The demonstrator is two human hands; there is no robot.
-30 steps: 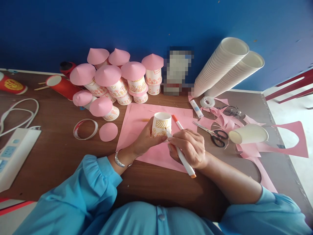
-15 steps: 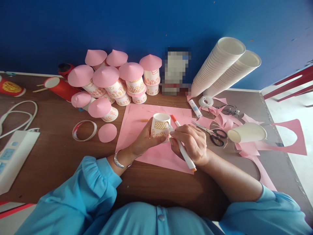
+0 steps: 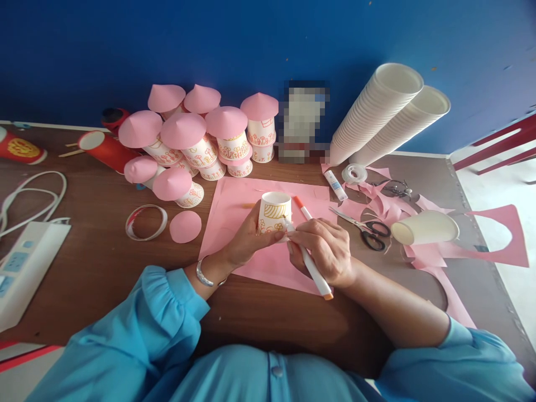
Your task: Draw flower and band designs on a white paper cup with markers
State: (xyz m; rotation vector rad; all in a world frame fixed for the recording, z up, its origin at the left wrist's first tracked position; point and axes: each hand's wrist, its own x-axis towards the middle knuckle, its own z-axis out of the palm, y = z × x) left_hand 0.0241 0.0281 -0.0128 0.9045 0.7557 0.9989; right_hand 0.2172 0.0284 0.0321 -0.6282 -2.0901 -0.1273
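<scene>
My left hand (image 3: 247, 241) is wrapped round a small white paper cup (image 3: 274, 211) with orange drawings, holding it upright over a pink paper sheet (image 3: 251, 223). My right hand (image 3: 324, 250) grips a white marker with an orange end (image 3: 310, 266); its tip touches the cup's lower side. A second orange-capped marker (image 3: 302, 207) lies on the pink sheet just behind the cup.
Several decorated cups with pink cone lids (image 3: 196, 139) stand at the back. Two long stacks of white cups (image 3: 389, 111) lean against the blue wall. Scissors (image 3: 364, 228), a glue stick (image 3: 335, 185), tape rolls (image 3: 146, 222), a tipped cup (image 3: 425, 228), pink scraps and a power strip (image 3: 25, 265) lie around.
Hands and cup stay in nearly the same place; the marker tip has shifted slightly along the cup's side, and the view wobbled a little.
</scene>
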